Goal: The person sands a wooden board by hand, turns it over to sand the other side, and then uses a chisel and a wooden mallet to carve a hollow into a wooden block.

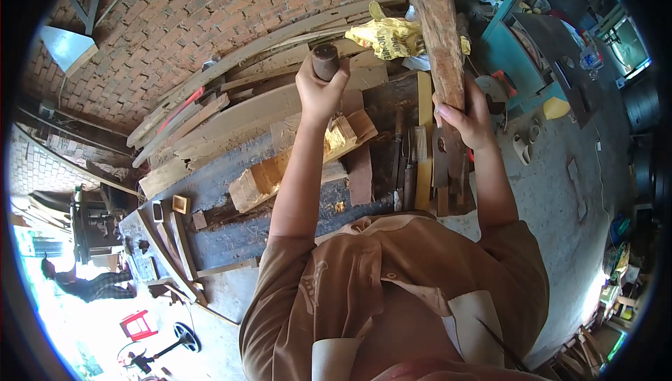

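Note:
My left hand (320, 94) is closed around a dark, round wooden handle (325, 61), raised over the workbench. Its flat top end faces me, and whatever lies below my fist is hidden. In my right hand (465, 116) is a rough wooden mallet (439, 34), gripped at its narrow end with the thick end pointing away. Under my left forearm lies a pale block of wood (259, 183) with hollows cut into it. The forearm covers its middle. Several long dark tools (400, 160) lie side by side to the right of the block.
Long boards (231, 120) lean along the brick wall (231, 24). A yellow bag (387, 36) sits beyond the bench (217, 237). Small wooden boxes (181, 204) stand at the bench's left end. Another person (91, 285) is at far left, near a red stool (138, 325).

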Available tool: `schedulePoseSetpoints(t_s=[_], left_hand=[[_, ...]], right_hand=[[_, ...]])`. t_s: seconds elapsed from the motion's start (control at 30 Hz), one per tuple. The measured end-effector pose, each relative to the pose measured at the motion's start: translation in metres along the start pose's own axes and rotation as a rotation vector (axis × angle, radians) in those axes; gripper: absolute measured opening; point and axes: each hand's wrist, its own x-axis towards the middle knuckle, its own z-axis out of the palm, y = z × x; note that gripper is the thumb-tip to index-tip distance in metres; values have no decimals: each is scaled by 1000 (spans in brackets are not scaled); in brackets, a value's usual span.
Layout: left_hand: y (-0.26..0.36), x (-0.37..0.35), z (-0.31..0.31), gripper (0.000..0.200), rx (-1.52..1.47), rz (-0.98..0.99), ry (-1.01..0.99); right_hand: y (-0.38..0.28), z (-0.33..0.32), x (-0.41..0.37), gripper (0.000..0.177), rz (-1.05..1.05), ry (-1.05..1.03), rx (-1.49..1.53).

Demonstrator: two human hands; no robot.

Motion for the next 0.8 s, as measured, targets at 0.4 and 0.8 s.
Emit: schedulePoseSetpoints(t_s=[0.4, 0.8], left_hand=[[-4, -6, 10, 22, 109, 85, -70], [-7, -8, 14, 16, 77, 66, -105]], right_hand=[[0, -10, 31, 59, -20, -318, -600], [-14, -15, 30, 58, 48, -382, -562]])
